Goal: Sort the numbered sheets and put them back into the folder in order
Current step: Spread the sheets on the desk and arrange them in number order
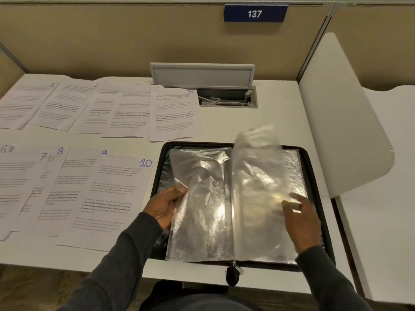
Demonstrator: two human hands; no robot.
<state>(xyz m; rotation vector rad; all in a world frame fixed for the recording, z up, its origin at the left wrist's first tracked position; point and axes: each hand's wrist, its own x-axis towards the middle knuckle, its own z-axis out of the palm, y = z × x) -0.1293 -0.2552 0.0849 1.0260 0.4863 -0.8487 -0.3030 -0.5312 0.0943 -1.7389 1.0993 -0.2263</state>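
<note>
Head camera shows my left hand pinching the edge of the clear sleeves on the left side of the open black zip folder. My right hand rests loose-fingered on the right-hand sleeves. The numbered sheets lie in two rows on the desk, left of the folder.

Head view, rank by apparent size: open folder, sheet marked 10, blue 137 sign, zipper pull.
Folder
sheet marked 10
blue 137 sign
zipper pull
The sign is farther away, so only its apparent size ranks.
</note>
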